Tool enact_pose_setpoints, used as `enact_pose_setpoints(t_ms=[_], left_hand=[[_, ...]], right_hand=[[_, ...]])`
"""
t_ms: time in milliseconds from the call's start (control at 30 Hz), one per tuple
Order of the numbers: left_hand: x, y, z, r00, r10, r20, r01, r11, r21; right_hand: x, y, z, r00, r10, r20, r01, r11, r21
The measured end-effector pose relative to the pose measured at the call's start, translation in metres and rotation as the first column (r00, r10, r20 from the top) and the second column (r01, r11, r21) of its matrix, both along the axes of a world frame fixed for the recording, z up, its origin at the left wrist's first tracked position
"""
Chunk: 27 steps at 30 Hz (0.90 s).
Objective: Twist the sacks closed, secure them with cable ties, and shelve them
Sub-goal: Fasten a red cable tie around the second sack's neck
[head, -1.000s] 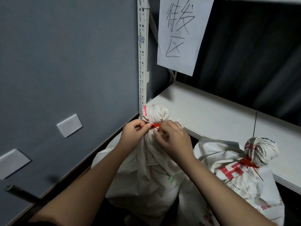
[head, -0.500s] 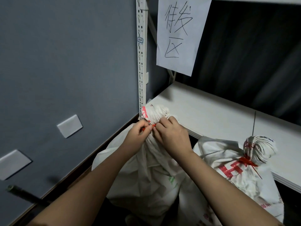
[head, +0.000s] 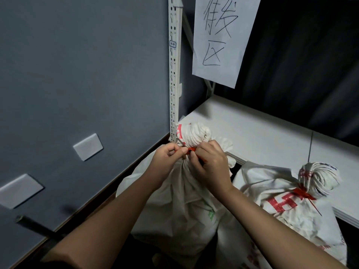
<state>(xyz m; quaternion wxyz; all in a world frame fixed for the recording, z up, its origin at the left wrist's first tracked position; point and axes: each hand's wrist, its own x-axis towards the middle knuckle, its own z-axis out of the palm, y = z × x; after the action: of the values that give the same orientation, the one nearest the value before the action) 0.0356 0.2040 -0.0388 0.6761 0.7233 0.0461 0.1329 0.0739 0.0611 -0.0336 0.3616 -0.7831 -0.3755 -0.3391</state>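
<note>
The white shelf (head: 272, 133) runs off to my right, and the sack (head: 174, 200) I'm working on stands upright against its front edge beside the slotted post (head: 174, 74) — long axis vertical, twisted neck pointing up. A second sack (head: 291, 206), already tied in red, leans just right of it, knot tilted rightward. My left hand (head: 167, 158) and right hand (head: 209, 162) both pinch the red cable tie (head: 190, 150) — each grip narrow — lying crosswise round the neck.
</note>
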Motion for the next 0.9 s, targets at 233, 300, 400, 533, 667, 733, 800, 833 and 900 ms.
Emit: enact_pose_setpoints(t_ms=[233,300,400,533,667,733,800,833,900], left_hand=[[0.001,0.003,-0.004,0.999,0.011,-0.034,-0.011,1.000,-0.015],[0.003,0.003,-0.007,0.997,0.062,-0.037,-0.062,0.998,0.004],[0.010,0.007,-0.013,0.980,0.197,0.015,-0.198,0.975,0.101],[0.012,0.010,-0.014,0.965,0.260,0.026,-0.261,0.956,0.138],[0.007,0.010,-0.017,0.989,0.148,-0.021,-0.140,0.965,0.223],[0.003,0.009,-0.015,0.995,0.080,-0.065,-0.065,0.977,0.202],[-0.002,0.008,-0.013,0.994,0.017,-0.108,0.002,0.985,0.174],[-0.004,0.007,-0.011,0.989,-0.002,-0.145,0.032,0.979,0.200],[-0.009,0.005,-0.008,0.970,-0.031,-0.240,0.090,0.966,0.242]], right_hand=[[0.000,0.000,-0.003,0.999,0.032,-0.041,-0.032,0.999,0.011],[0.005,0.000,-0.005,0.996,0.052,-0.071,-0.057,0.997,-0.058],[0.013,0.001,-0.003,0.998,-0.017,-0.065,0.000,0.968,-0.250],[0.008,-0.002,0.002,0.964,-0.229,-0.137,0.164,0.914,-0.372],[0.003,-0.009,-0.004,0.817,-0.319,-0.481,0.112,0.905,-0.411],[0.005,-0.011,-0.006,0.719,-0.294,-0.630,0.055,0.927,-0.370],[0.008,-0.010,-0.010,0.635,-0.257,-0.729,0.011,0.946,-0.324],[0.010,-0.010,-0.012,0.617,-0.250,-0.746,-0.002,0.948,-0.320],[0.012,-0.009,-0.017,0.613,-0.256,-0.747,-0.012,0.943,-0.333]])
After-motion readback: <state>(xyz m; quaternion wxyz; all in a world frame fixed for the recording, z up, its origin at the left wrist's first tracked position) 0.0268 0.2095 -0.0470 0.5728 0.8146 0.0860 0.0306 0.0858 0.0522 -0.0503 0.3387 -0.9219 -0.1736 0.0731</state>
